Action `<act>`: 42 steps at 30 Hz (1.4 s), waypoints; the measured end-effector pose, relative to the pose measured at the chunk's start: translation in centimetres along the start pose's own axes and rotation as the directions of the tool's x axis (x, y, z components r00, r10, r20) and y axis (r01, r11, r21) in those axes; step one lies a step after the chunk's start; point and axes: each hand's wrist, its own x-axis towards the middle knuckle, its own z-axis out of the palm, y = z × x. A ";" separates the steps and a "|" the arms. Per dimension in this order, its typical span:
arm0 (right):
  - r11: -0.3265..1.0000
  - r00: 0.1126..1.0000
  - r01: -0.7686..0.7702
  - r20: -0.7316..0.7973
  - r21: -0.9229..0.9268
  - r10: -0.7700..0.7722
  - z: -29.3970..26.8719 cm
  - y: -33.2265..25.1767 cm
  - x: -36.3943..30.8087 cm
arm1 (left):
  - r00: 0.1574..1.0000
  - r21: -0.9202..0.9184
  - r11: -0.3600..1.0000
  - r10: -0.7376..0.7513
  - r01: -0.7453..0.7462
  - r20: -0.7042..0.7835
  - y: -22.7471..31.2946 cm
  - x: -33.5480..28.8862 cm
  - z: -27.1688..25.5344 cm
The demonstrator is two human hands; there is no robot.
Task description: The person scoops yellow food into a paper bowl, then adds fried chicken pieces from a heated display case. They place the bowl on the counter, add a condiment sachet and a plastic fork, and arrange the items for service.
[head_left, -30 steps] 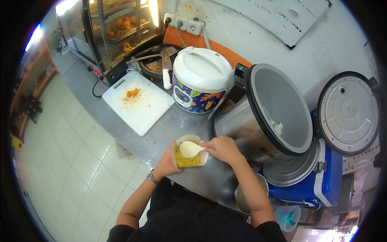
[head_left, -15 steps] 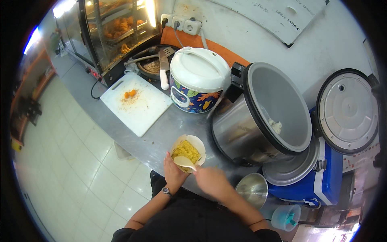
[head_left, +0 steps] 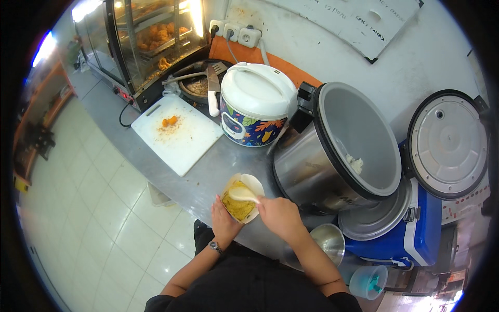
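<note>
In my left hand (head_left: 224,224) is the near-left side of a white paper food box (head_left: 253,183), its flaps standing up at the counter's near edge. Yellow rice (head_left: 238,209) fills the box. A cream-coloured rice paddle (head_left: 242,194) lies with its bowl against the far part of the rice; my right hand (head_left: 279,217) is closed round its handle, coming in from the right. The tip of the handle is hidden inside my fist.
Beyond the box are a white cutting board (head_left: 179,148) with orange bits, a knife (head_left: 212,93), and a patterned rice cooker (head_left: 254,122). To the right stands a large open steel pot (head_left: 312,164). A metal bowl (head_left: 328,242) and blue cooler (head_left: 429,223) sit nearer right.
The rice paddle has moved up and away from me, from the box's near side to the far part of the rice. My right hand has shifted with it; my left hand stays put.
</note>
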 end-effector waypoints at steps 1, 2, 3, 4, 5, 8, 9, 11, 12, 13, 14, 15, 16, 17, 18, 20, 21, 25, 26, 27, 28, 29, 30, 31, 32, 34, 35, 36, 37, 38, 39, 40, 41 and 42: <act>1.000 0.997 -0.003 0.074 0.017 0.002 0.0 -0.2 0.3 | 1.000 0.016 1.000 -0.010 0.010 0.001 0.0 0.0 0.0; 1.000 0.998 -0.007 0.070 0.004 0.006 0.2 -0.6 0.7 | 1.000 0.012 1.000 0.003 -0.003 -0.006 0.1 0.1 0.0; 1.000 0.999 -0.016 0.033 -0.017 0.017 0.5 -1.1 0.8 | 1.000 0.021 1.000 0.011 -0.011 -0.008 0.1 0.1 0.0; 0.998 0.997 -0.009 0.075 -0.056 0.013 0.8 -1.8 0.8 | 1.000 0.032 0.999 0.020 -0.020 -0.011 0.1 0.2 0.0; 0.995 0.996 -0.004 0.085 -0.103 0.013 1.1 -2.1 0.6 | 1.000 0.047 0.999 0.024 -0.023 -0.012 0.0 0.3 0.0; 0.995 0.992 0.033 0.128 -0.098 -0.020 1.0 -1.9 0.0 | 1.000 0.074 0.997 0.025 -0.024 -0.012 0.0 0.2 0.0; 0.993 0.993 0.009 0.120 -0.115 0.005 0.7 -1.5 0.0 | 1.000 0.068 0.997 0.025 -0.025 -0.012 0.0 0.2 0.0; 0.997 0.996 -0.037 0.078 -0.064 0.042 0.4 -1.2 0.4 | 1.000 0.063 0.998 0.024 -0.023 -0.012 0.0 0.1 0.1; 0.994 0.996 -0.083 -0.040 -0.077 0.080 0.2 -1.1 0.5 | 1.000 0.065 0.998 0.022 -0.021 -0.008 0.0 0.0 0.1; 0.993 0.995 -0.068 0.067 -0.099 0.075 0.3 -1.4 0.7 | 1.000 0.088 0.996 0.027 -0.026 -0.010 0.0 0.0 0.1; 0.989 0.994 -0.051 0.087 -0.140 0.063 0.5 -2.0 0.9 | 1.000 0.070 0.997 0.017 -0.018 0.008 0.0 0.0 0.1; 0.992 0.983 -0.017 0.178 -0.124 0.039 0.5 -2.4 0.8 | 1.000 0.078 0.997 0.012 -0.013 0.019 -0.1 0.0 0.1; 0.987 0.991 -0.001 0.130 -0.159 0.022 0.6 -2.6 0.6 | 1.000 0.106 0.994 0.005 -0.007 0.024 -0.1 0.0 0.1; 0.990 0.988 0.033 0.151 -0.140 -0.012 0.5 -2.6 0.3 | 1.000 0.074 0.997 0.009 -0.010 0.023 -0.1 0.1 0.1; 0.991 0.967 0.041 0.253 -0.128 -0.008 0.3 -2.6 -0.2 | 1.000 0.063 0.998 0.008 -0.009 0.022 -0.1 0.0 0.1; 0.994 0.993 0.074 0.098 -0.080 -0.066 -0.6 -1.2 -1.0 | 1.000 0.045 0.999 -0.001 0.000 0.028 -0.1 0.0 0.0; 0.994 0.999 0.051 -0.012 -0.095 -0.052 -1.0 -0.5 -1.2 | 0.999 0.036 0.999 -0.009 0.008 0.036 -0.1 0.0 0.0; 0.991 0.976 0.132 0.176 -0.018 -0.127 -2.8 1.2 -1.2 | 0.997 0.008 1.000 -0.004 0.004 0.083 -0.1 0.1 -0.2; 0.994 0.982 0.074 0.181 -0.076 -0.059 -3.2 1.4 -1.1 | 0.996 0.024 1.000 0.005 -0.008 0.089 -0.1 0.1 -0.2; 0.995 0.976 0.063 0.214 -0.074 -0.046 -3.5 1.4 -1.0 | 0.995 0.043 0.999 0.015 -0.019 0.098 -0.2 0.1 -0.2; 0.993 0.974 0.006 0.227 -0.120 0.021 -3.7 1.3 -0.9 | 0.993 0.062 0.998 0.027 -0.034 0.111 -0.2 0.1 -0.2; 0.999 0.982 0.039 0.183 -0.011 -0.037 -3.8 1.1 -0.8 | 0.994 0.067 0.997 0.016 -0.024 0.111 -0.2 0.1 -0.2; 0.998 0.992 0.033 0.119 0.046 -0.038 -3.7 0.7 -0.6 | 0.994 0.070 0.997 0.006 -0.014 0.112 -0.1 0.1 -0.1; 0.997 0.997 -0.027 0.078 0.072 0.022 -3.5 0.5 -0.5 | 0.990 0.126 0.992 -0.011 -0.007 0.140 -0.1 0.1 0.0; 0.996 0.993 0.042 0.104 0.077 -0.050 -3.4 0.3 -0.5 | 0.995 0.091 0.996 0.007 -0.017 0.102 -0.2 0.0 0.0; 0.994 0.959 0.090 0.261 0.068 -0.105 -3.1 0.4 -0.6 | 0.996 0.118 0.992 0.025 -0.036 0.087 -0.2 0.0 0.1; 0.997 0.974 0.074 0.214 0.012 -0.074 -3.0 0.7 -0.7 | 0.996 0.094 0.995 0.020 -0.029 0.091 -0.2 -0.1 0.1; 0.997 0.972 0.081 0.219 0.005 -0.081 -3.1 1.2 -0.9 | 0.996 0.073 0.997 0.013 -0.020 0.093 -0.2 -0.1 0.0; 0.998 0.973 0.053 0.228 -0.041 -0.042 -3.3 1.7 -1.1 | 0.994 0.079 0.997 -0.002 -0.006 0.106 -0.2 -0.1 -0.1; 0.998 0.978 0.067 0.197 0.002 -0.067 -3.2 1.9 -1.1 | 0.992 0.061 0.998 -0.015 0.007 0.126 -0.1 -0.1 -0.2; 0.999 0.985 0.043 0.166 0.002 -0.043 -3.3 2.0 -1.0 | 0.988 0.066 0.998 -0.032 0.022 0.153 0.0 0.0 -0.3; 1.000 0.996 0.029 0.089 0.003 -0.030 -3.3 2.0 -0.9 | 0.984 0.101 0.995 -0.037 0.020 0.175 0.1 0.2 -0.3; 0.999 0.988 0.021 0.154 -0.024 -0.017 -3.5 1.9 -0.8 | 0.986 0.086 0.996 -0.023 0.009 0.167 0.3 0.3 -0.4; 0.998 0.984 0.029 0.177 -0.047 -0.020 -3.7 1.8 -0.7 | 0.988 0.107 0.994 -0.003 -0.014 0.155 0.4 0.4 -0.5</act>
